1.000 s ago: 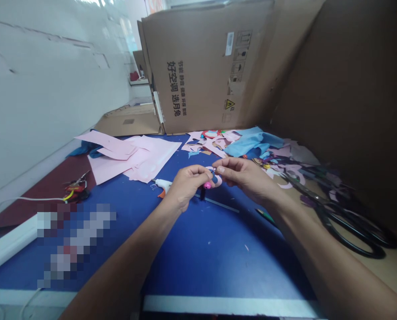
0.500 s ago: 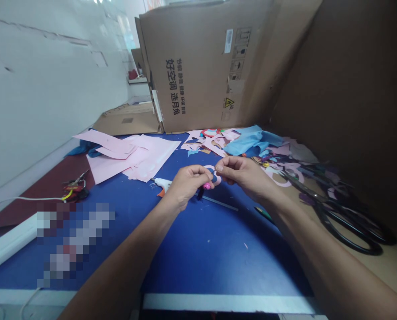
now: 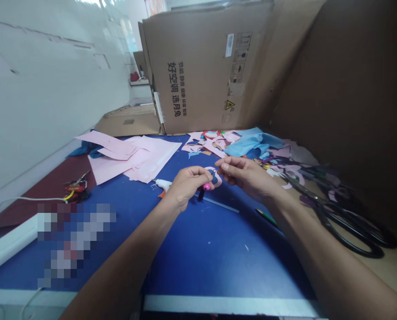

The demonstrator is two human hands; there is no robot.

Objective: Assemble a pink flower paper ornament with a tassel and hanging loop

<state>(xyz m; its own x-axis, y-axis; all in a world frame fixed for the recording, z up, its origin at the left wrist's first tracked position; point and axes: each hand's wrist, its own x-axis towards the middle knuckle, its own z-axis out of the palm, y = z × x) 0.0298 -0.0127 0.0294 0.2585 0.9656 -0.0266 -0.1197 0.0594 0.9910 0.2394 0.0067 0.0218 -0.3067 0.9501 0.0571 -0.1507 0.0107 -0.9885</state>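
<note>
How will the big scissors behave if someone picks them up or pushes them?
The scissors will probably feel fairly heavy for their size, because the long blades look like metal. They lie flat, so they seem unlikely to roll when pushed. The blades rest on paper scraps, which may slide along with them.

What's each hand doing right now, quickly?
Left hand: closed, holding a pink paper cutout with a pink bead on it.
Right hand: open, fingers extended at the cutout; cannot tell if touching it.
</note>
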